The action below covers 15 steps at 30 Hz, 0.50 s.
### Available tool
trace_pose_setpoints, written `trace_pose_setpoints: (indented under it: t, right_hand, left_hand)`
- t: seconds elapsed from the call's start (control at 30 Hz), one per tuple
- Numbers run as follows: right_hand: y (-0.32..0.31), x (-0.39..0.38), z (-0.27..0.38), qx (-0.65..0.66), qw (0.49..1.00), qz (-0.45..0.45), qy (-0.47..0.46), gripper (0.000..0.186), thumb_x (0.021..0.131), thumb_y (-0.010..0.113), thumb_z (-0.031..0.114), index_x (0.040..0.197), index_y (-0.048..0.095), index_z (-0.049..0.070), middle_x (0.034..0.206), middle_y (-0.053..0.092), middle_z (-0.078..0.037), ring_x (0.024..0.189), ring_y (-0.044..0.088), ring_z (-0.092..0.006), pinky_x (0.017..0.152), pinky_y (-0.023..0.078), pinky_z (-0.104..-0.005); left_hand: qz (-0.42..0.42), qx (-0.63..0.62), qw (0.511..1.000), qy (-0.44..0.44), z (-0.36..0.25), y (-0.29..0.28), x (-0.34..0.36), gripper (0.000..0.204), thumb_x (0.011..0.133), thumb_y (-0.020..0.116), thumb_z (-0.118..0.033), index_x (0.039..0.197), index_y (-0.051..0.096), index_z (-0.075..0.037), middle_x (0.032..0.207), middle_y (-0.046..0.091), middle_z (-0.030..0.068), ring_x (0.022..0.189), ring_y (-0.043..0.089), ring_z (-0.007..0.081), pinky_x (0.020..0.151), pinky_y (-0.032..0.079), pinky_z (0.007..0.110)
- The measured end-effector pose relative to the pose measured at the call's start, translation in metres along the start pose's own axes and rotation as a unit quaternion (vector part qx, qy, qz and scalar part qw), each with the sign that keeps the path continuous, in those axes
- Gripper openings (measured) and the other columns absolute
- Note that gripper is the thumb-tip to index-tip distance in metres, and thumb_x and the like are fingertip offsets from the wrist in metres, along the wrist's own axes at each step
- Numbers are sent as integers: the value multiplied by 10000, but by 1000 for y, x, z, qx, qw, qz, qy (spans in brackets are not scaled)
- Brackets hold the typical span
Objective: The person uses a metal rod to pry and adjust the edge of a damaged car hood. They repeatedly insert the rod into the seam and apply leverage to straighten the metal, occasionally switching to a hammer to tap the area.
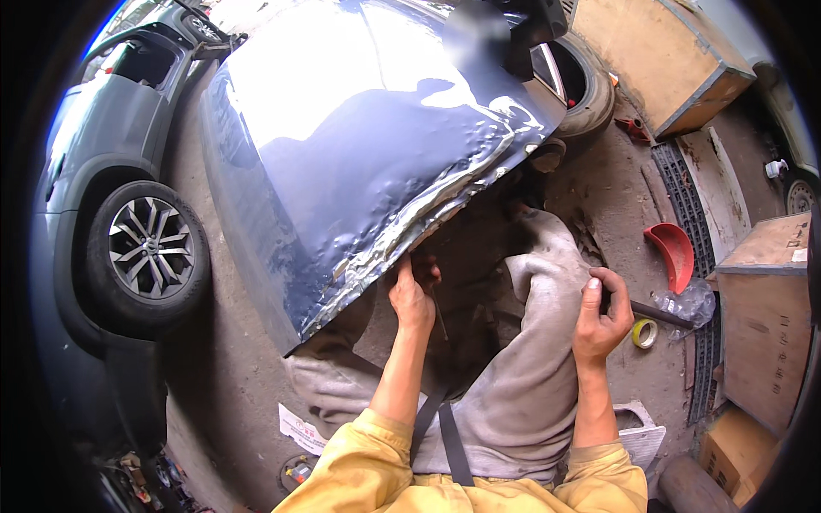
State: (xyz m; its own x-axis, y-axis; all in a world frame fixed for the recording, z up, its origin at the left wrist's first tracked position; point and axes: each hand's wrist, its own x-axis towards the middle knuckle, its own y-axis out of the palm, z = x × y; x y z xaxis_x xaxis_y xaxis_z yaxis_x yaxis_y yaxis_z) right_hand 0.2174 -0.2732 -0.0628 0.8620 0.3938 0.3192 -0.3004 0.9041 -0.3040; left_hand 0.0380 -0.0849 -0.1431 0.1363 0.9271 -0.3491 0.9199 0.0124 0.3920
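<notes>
A dented dark-blue car hood (389, 162) rests tilted in front of me, its near edge over my left knee. That edge is crumpled and wavy, with bare silvery patches. My left hand (413, 295) is at the edge, fingers curled up against its underside; the fingertips are partly hidden. Off to the right, clear of the hood, my right hand (601, 316) is wrapped round a dark metal bar (663, 315). The bar's free end points right, and its other end is hidden in the hand.
A grey car (128, 197) stands at left. On the right are wooden crates (765, 316), a red curved piece (673, 256), a yellow tape roll (645, 333), a clear plastic bag (691, 301) and a black ridged strip (684, 201). A tire (592, 98) lies beyond the hood.
</notes>
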Motion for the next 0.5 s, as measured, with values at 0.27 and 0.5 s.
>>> trace_pose_setpoints:
  t: [0.27, 0.5]
  right_hand:
    - [0, 1, -1, 5, 1000, -2, -3, 128, 926, 576, 52, 986, 657, -27, 889, 676, -131, 801, 647, -244, 745, 512, -335]
    - [1, 0, 0, 11, 1000, -3, 11, 137, 925, 574, 59, 987, 659, -29, 889, 679, -127, 805, 646, -232, 743, 511, -332]
  left_hand:
    - [15, 2, 1000, 8, -3, 6, 3, 342, 1039, 551, -376, 1153, 614, -59, 882, 690, 85, 669, 627, 173, 580, 498, 305]
    - [30, 12, 999, -15, -9, 5, -9, 355, 1033, 561, -372, 1152, 624, -43, 867, 680, 86, 651, 613, 169, 580, 496, 304]
